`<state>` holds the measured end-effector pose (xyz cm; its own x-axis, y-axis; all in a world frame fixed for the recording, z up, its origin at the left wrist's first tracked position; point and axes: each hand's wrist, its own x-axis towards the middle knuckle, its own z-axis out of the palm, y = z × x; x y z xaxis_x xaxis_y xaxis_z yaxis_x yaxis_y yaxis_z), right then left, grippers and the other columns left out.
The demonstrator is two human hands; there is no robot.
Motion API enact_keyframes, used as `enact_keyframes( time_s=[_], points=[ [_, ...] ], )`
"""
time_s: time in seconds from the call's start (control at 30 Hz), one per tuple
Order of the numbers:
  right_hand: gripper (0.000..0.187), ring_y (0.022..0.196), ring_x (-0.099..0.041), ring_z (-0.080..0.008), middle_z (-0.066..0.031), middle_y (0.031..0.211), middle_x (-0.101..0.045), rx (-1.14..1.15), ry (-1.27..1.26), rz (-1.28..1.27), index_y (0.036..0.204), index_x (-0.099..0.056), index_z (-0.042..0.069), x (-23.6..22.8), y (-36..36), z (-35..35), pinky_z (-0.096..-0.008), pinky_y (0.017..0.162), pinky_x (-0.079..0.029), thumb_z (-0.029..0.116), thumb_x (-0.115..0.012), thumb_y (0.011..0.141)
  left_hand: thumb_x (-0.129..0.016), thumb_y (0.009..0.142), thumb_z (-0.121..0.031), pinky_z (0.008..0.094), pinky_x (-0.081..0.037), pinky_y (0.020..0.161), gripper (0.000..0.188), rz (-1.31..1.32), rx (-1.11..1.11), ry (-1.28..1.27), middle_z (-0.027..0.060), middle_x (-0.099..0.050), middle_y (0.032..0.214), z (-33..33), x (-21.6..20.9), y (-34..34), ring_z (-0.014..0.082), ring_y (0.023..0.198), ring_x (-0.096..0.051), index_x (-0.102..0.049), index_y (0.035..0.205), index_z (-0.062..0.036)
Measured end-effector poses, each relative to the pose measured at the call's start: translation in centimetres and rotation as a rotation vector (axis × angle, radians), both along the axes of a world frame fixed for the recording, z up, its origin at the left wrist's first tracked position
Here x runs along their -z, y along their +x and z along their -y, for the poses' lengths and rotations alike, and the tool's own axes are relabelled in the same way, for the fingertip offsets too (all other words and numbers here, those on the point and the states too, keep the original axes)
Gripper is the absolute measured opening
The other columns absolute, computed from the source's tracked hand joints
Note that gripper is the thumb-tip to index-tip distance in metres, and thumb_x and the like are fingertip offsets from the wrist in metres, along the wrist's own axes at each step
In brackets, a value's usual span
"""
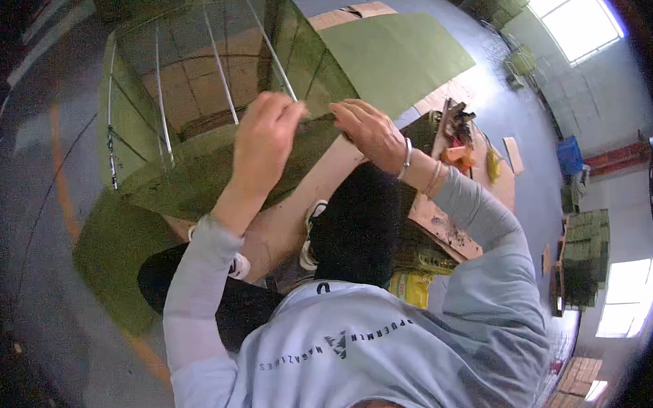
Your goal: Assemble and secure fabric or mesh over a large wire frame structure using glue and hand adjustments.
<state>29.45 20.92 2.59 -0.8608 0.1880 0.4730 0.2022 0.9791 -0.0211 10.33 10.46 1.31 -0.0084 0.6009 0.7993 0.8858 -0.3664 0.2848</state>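
A large green open box (pixel 214 165) with thin walls stands in front of me. Several thin white rods (pixel 219 65) cross its open side. Above its near right part is my left hand (pixel 263 144), its thumb and fingertips pinched together near the end of the rightmost rod; anything between them is too small to make out. My right hand (pixel 373 136) is at the box's near right corner, palm down with its fingers curled. What these fingers hold, if anything, is hidden beneath the hand.
Flat brown cardboard (pixel 296 187) lies under the box, and a green sheet (pixel 400 60) beyond it. To my right, a low board surface (pixel 446 223) bears cluttered small items, with an orange piece (pixel 457 156). A yellow bag (pixel 410 290) sits beside my leg. Stacked green bundles (pixel 586 253) stand farther right.
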Motion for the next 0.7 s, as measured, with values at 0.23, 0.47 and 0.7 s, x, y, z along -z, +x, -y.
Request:
enact_keyframes(
  time_s=[0.23, 0.47, 0.7],
  points=[
    [0.014, 0.094, -0.060, -0.0335, -0.0152, 0.095, -0.062, -0.016, -0.101, -0.155, 0.091, -0.056, 0.001, 1.4, -1.0, -0.8, -0.0389, 0.080, -0.049, 0.005, -0.059, 0.078, -0.070, 0.070, -0.006, 0.0342, -0.047, 0.070, 0.017, -0.178, -0.125, -0.095, 0.0069, -0.050, 0.082, 4.1, 0.5, -3.5, 0.0224, 0.081, -0.052, -0.059, 0.082, -0.0009],
    [0.006, 0.085, -0.061, -0.0334, -0.0147, 0.086, -0.063, -0.155, -0.332, -0.070, 0.084, -0.056, 0.001, 0.7, -0.3, -5.5, -0.0393, 0.073, -0.050, 0.006, -0.057, 0.081, -0.064, 0.076, -0.005, 0.0382, -0.043, 0.067, 0.011, -0.036, 0.099, -0.299, 0.0113, -0.048, 0.078, 1.2, -0.6, -3.2, 0.0292, 0.076, -0.049, -0.055, 0.077, 0.0011],
    [0.013, 0.087, -0.060, -0.0325, -0.0154, 0.093, -0.063, -0.164, -0.337, -0.004, 0.091, -0.059, 0.001, 0.2, -0.9, -5.7, -0.0390, 0.075, -0.049, 0.009, -0.060, 0.081, -0.064, 0.077, -0.006, 0.0383, -0.043, 0.067, 0.012, 0.032, 0.072, -0.368, 0.0123, -0.049, 0.077, 0.9, -0.7, -3.2, 0.0303, 0.075, -0.051, -0.056, 0.076, 0.0022]
  ],
)
